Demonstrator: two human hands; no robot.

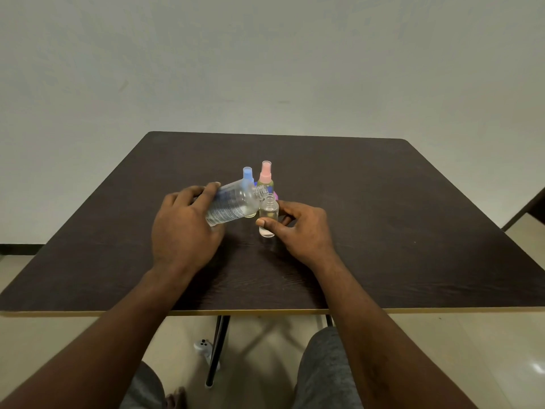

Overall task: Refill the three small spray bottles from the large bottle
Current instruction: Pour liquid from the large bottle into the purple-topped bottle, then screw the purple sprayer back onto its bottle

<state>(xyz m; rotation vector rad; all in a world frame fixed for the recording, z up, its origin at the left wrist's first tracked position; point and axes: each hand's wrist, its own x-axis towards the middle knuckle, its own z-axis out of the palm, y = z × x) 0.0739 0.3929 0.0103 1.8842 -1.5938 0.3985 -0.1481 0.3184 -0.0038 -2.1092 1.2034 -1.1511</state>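
Head view: the left hand (185, 228) wraps the body of the large bottle (231, 205), tipped almost flat so its open neck reaches over the mouth of the uncapped small bottle (268, 216). The right hand (303, 228) pinches that small bottle, thumb in front and fingers behind, likely to steady it upright on the table (413, 216) against a knock while pouring. Behind them stand the blue-capped spray bottle (247, 174) and the pink-capped spray bottle (266, 175), both closed, apparently kept out of the way.
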